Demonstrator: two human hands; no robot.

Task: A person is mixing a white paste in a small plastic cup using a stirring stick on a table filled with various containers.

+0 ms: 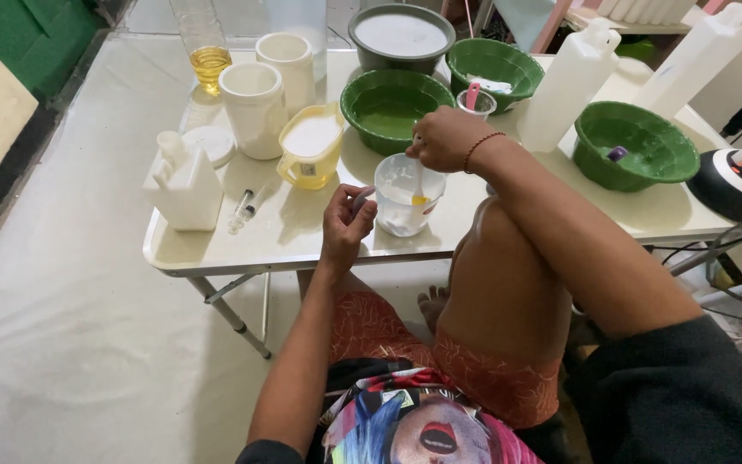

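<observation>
Clear plastic cup [405, 206], left hand [345, 225] pinching its handle, right hand [444, 139] pinching a spoon [419, 182] inside.

This looks like a makeshift home workshop for mixing liquids, set up on a cream folding metal-legged table [216, 249] over a floor covered in pale plastic sheeting [70, 344]. On it stand 3 green ribbed plastic bowls [386, 110], 2 white cylindrical plastic tubs [253, 107], tall white plastic bottles [570, 84], a yellow plastic measuring jug of white liquid [310, 148] and clear plastic syringes [242, 208].
</observation>
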